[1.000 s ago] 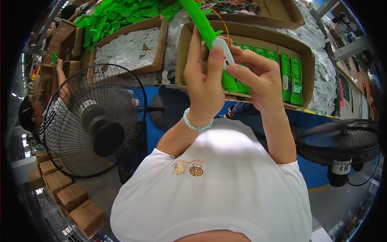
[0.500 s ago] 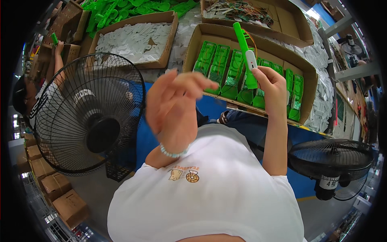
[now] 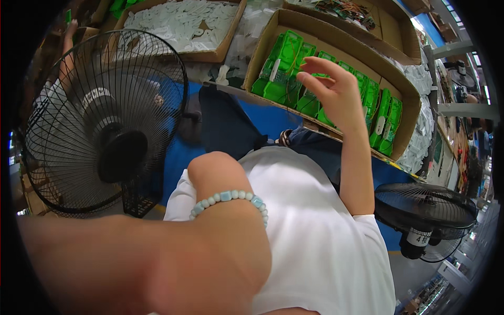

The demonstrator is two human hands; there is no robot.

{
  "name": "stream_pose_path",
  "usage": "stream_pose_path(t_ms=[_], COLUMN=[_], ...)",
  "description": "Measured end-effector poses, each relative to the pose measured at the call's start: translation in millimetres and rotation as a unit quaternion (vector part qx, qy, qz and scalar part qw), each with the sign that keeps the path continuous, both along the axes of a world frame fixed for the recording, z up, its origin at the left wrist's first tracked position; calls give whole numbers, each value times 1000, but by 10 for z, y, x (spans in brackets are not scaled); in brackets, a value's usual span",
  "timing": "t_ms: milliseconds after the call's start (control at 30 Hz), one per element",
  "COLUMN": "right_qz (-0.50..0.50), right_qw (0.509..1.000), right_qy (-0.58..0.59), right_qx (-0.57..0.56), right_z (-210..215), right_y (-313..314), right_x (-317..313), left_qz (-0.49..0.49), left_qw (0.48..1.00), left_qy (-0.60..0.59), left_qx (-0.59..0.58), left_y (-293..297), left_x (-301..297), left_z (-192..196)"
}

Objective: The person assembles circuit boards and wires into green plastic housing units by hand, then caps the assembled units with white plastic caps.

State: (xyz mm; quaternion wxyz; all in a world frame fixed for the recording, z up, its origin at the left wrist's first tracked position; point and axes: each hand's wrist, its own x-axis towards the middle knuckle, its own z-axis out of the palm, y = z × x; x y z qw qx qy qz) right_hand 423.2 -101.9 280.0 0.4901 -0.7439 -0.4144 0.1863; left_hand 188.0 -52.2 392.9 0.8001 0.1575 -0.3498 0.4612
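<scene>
My right hand [image 3: 333,86] hovers over the near side of a cardboard box [image 3: 254,55], its fingers curved and apart with nothing between them. Inside that box stand several green plastic housings [image 3: 373,97] in a row, some with thin wires and green circuit boards. At the row's left end leans a green housing [image 3: 286,47] with a white oblong piece [image 3: 275,69] on it. Close to the camera, my left hand [image 3: 173,257] is large and smeared at the lower left, a pale bead bracelet [image 3: 231,196] round its wrist. Its fingers cannot be made out.
A black floor fan [image 3: 123,152] stands at left, another fan [image 3: 428,210] at right. Beyond the bench edge are a carton of white plastic parts [image 3: 218,55] and a carton with wired parts [image 3: 388,29]. Another person's arm [image 3: 68,50] shows behind the left fan.
My right hand has let go of the green housing; one with a white piece now leans at the row's left end. My left hand has swung down and left, toward the camera.
</scene>
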Motion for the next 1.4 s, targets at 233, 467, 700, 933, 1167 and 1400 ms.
stream_pose_path(t_ms=[233, 467, 700, 933, 1167, 1400], right_qz=[-19, -28, -25, -21, -55, -60], right_qw=[999, 999, 999, 1000, 998, 986], right_qy=[28, 31, 25, 13, -1, 9], right_qx=[-4, -13, -20, -11, 10, 157], right_z=[33, -85, -97, -112, -75, 102], right_y=[-136, -198, -196, -182, -244, -497], right_x=[5, -11, -22, -47, -158, -411], left_qz=[21, 25, 27, 28, 255, 402], left_qw=[999, 998, 998, 998, 965, 659], left_qy=[29, 37, 41, 38, 41, 634], left_qx=[-27, -33, -35, -37, -49, 45], left_y=[5, 64, 192, 151, 253, 241], left_x=[70, 1, -114, -22, 113, -692], left_z=[-92, -110, -66, -137, -456, -2337])
